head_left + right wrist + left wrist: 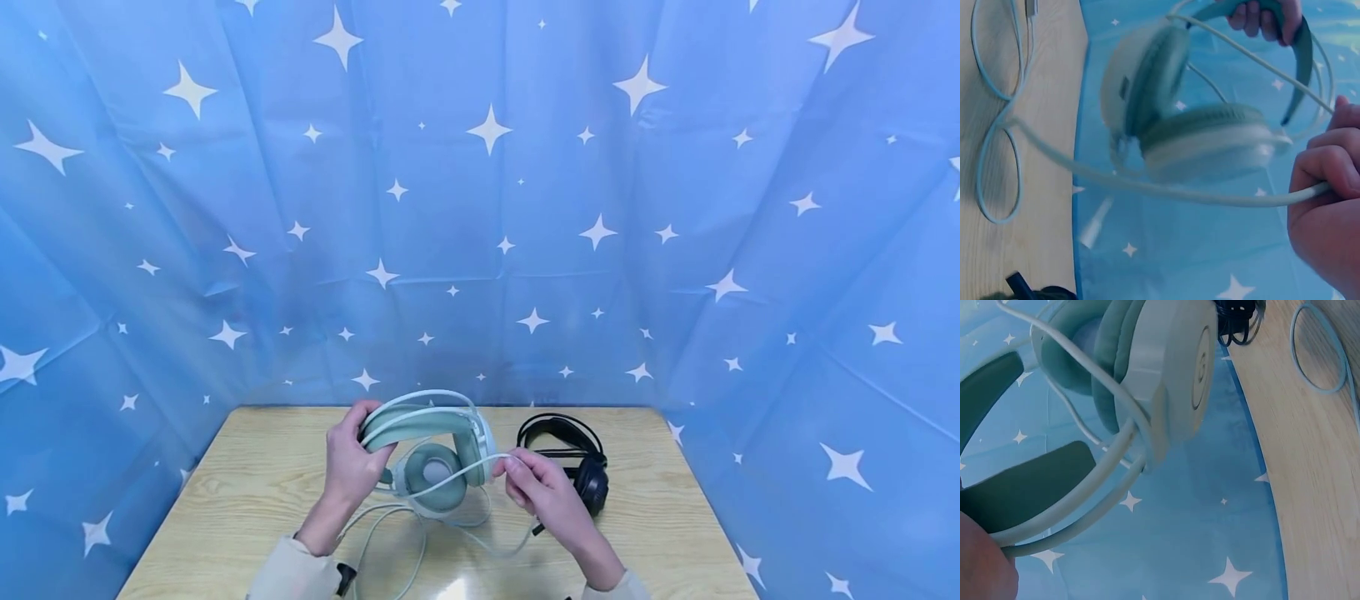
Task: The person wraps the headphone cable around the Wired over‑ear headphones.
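Observation:
A pair of green-and-white headphones (435, 479) is held up over the table. My left hand (352, 458) grips its headband (405, 427), with the fingers curled round the green band in the right wrist view. My right hand (547, 496) pinches the white cable (468, 468) of these headphones, its fingers (1329, 159) curled round it. The cable stretches taut-looking across the ear cups (1210, 144) between the hands. More of it lies in loops (390, 533) on the table below.
Black headphones (592, 483) with a microphone boom lie right of centre, just behind my right hand. The wooden table (660, 533) ends at a blue star-patterned curtain (480, 208) at the back and sides. A small black object (346, 577) sits by my left sleeve.

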The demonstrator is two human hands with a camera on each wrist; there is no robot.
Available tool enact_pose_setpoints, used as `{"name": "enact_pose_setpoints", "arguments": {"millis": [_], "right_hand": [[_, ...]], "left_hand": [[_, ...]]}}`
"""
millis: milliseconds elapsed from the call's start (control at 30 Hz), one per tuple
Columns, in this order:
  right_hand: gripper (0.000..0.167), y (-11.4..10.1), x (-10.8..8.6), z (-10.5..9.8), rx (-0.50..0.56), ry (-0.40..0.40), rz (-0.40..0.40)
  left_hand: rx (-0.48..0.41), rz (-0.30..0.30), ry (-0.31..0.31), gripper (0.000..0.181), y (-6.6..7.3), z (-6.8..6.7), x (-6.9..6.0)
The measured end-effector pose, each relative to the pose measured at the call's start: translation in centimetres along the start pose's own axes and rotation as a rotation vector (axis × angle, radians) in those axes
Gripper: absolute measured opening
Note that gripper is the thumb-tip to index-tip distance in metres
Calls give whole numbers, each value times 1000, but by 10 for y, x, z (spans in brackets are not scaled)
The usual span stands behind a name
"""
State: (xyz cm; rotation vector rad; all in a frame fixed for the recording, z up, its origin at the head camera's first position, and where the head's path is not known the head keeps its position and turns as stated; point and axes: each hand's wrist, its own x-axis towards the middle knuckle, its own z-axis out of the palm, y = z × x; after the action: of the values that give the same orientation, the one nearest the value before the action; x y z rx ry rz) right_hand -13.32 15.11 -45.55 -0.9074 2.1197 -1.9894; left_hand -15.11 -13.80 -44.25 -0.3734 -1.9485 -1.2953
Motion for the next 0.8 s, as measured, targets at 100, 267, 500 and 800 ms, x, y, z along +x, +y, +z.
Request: {"name": "enact_pose_setpoints", "arguments": {"millis": [100,267,500,800], "right_hand": [[29,1,0,-5,-19,15,-5],[25,-3,-1,-10,-116,42,14],[8,-6,-1,-15,-317,170,57],[4,-4,2,-16,-414,200,29]], "left_hand": [[-9,-2,-35,32,-1,-3,1],[-53,-60,-103,32,-1,-8,4],[-79,-93,-183,33,-3,-19,7],[-96,-127,-293,31,0,-28,10]]}}
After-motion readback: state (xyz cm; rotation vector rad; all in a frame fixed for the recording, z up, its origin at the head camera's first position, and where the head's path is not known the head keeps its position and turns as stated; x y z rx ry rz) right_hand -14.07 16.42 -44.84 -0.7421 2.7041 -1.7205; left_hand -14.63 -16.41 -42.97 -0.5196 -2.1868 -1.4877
